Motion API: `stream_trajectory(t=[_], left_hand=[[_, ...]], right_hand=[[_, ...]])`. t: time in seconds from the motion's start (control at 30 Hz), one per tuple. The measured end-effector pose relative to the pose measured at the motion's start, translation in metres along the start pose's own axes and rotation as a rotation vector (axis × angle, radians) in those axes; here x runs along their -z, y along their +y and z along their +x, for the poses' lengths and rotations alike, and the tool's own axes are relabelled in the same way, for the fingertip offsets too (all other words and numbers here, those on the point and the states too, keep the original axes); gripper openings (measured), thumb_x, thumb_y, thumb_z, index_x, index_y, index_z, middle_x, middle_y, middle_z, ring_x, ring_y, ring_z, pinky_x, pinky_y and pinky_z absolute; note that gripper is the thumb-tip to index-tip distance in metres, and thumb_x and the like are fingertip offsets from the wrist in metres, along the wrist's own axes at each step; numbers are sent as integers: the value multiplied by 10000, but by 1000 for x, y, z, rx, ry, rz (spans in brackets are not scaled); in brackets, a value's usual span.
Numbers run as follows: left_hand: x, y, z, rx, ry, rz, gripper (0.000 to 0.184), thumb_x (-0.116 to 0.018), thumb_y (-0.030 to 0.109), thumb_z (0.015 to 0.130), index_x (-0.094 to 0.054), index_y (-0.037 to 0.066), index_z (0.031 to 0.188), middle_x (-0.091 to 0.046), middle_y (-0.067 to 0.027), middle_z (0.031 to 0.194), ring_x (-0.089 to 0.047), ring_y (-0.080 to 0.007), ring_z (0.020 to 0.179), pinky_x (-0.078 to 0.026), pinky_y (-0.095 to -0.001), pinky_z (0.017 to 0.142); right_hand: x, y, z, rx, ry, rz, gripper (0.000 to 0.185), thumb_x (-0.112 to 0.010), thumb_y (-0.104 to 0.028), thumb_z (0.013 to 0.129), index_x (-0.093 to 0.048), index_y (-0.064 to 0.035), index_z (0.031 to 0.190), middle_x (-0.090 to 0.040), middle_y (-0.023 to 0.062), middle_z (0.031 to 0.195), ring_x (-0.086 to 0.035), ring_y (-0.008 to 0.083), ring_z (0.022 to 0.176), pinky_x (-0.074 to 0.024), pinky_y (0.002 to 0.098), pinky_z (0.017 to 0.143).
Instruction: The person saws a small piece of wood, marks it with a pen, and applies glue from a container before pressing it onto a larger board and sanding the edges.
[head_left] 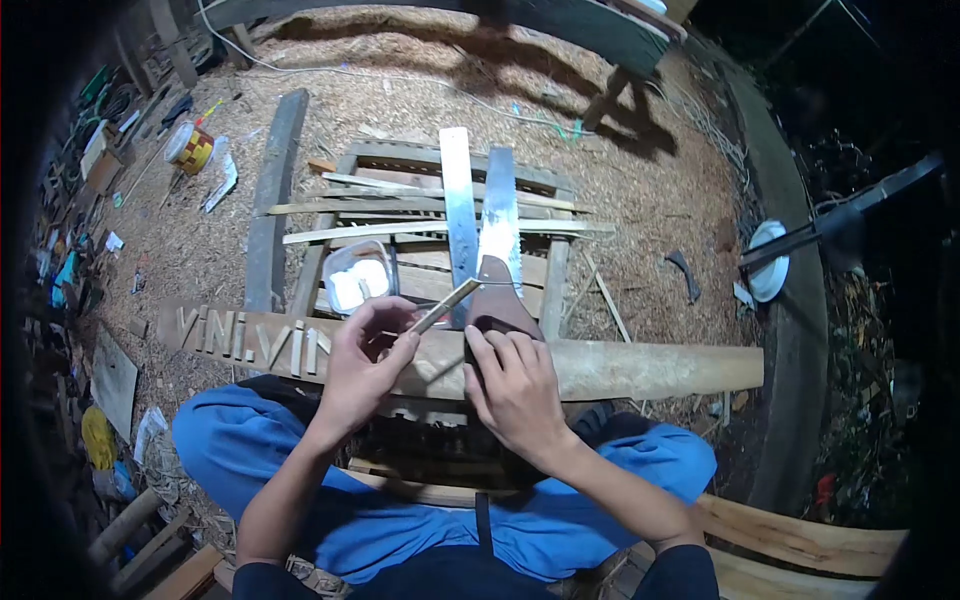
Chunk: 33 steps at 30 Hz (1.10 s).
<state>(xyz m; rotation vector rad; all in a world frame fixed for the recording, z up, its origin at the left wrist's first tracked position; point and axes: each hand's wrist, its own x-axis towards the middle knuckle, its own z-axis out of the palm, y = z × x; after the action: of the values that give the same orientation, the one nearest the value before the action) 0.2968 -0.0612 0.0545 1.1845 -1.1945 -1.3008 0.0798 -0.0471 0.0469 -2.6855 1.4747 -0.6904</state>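
My left hand (365,360) pinches a thin wooden strip (448,305) between thumb and fingers, tilted up to the right. Its far end reaches the brown handle of a handsaw (501,215). My right hand (512,385) is closed around the lower part of that handle, and the toothed blade points away from me. Beneath both hands a long wooden board (650,370) lies across in front of my lap. Raised wooden letters (262,338) stand on its left part. Left of the saw lies a flat metal blade (457,190).
A slatted wooden frame (555,270) with loose strips (345,231) lies ahead, beside a plastic tub (360,278) with white contents. A grey beam (277,200) lies left on wood shavings. Farther out are a yellow-and-red bucket (190,148) and a white round dish (768,260).
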Motion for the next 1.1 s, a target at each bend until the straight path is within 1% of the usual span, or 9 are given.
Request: stream_trajectory(t=[0.1, 0.23, 0.3, 0.33, 0.4, 0.53, 0.8, 1.03, 1.1], left_hand=[[-10, -2, 0, -12, -4, -6, 293, -699, 21, 947, -622, 19, 1230, -676, -44, 1108, -633, -83, 997, -510, -250, 892], [-25, -6, -3, 18, -50, 22, 290, -695, 12, 941, -621, 17, 1222, -666, -39, 1080, -636, -91, 1003, -517, -258, 904], [-32, -6, -6, 34, -85, -11, 287, -689, 8, 940, -619, 15, 1219, -652, -27, 1052, -635, -93, 1008, -521, -264, 916], [-33, -7, -7, 35, -86, -10, 287, -689, 8, 940, -619, 15, 1219, -652, -27, 1052, -635, -93, 1008, -521, -264, 916], [-35, -10, -8, 65, -150, -28, 305, -710, 4, 934, -607, 24, 1220, -643, -30, 1133, -614, -103, 1067, -475, -275, 993], [-41, -11, -13, 53, -173, -56, 289, -700, 3, 929, -625, 9, 1208, -654, -32, 1089, -632, -100, 1040, -512, -275, 957], [-41, -14, -16, 7, -188, -78, 286, -693, -8, 920, -628, 2, 1199, -657, -35, 1093, -634, -103, 1039, -503, -274, 971], [-40, -11, -18, 23, -193, -79, 291, -696, -8, 914, -630, 3, 1198, -656, -33, 1088, -629, -102, 1041, -498, -276, 972], [-40, -10, -18, 33, -190, -78, 295, -696, -10, 911, -631, 4, 1198, -656, -33, 1087, -627, -102, 1038, -496, -275, 967]], right_hand=[[8, 2, -1, -3, 123, 59, 457, -706, -167, 835, -646, -25, 1265, -632, 122, 1130, -600, 284, 1052, -462, 428, 895], [14, 6, -7, -7, 180, 90, 468, -712, -171, 822, -651, -34, 1265, -626, 113, 1129, -592, 289, 1062, -460, 438, 912], [12, 8, -14, -12, 213, 73, 505, -719, -188, 819, -646, -58, 1301, -602, 119, 1190, -570, 307, 1115, -451, 457, 939], [11, 8, -18, -13, 213, 73, 505, -719, -188, 819, -646, -58, 1301, -602, 119, 1190, -570, 307, 1115, -451, 457, 939], [10, 8, -24, -36, 185, 43, 559, -729, -210, 811, -635, -98, 1350, -568, 125, 1271, -522, 313, 1204, -426, 477, 984], [16, 3, -28, -61, 201, 28, 540, -747, -148, 808, -644, -123, 1338, -560, 107, 1298, -483, 324, 1229, -386, 462, 1006], [17, -2, -34, -62, 169, -88, 532, -752, -215, 802, -662, -193, 1326, -561, 84, 1357, -466, 276, 1254, -297, 454, 1038], [18, -2, -34, -81, 183, -142, 539, -751, -224, 789, -669, -202, 1321, -571, 61, 1367, -460, 265, 1266, -273, 456, 1049], [20, -4, -33, -90, 135, -208, 588, -757, -244, 784, -649, -200, 1360, -550, 67, 1440, -437, 260, 1342, -263, 465, 1062]])
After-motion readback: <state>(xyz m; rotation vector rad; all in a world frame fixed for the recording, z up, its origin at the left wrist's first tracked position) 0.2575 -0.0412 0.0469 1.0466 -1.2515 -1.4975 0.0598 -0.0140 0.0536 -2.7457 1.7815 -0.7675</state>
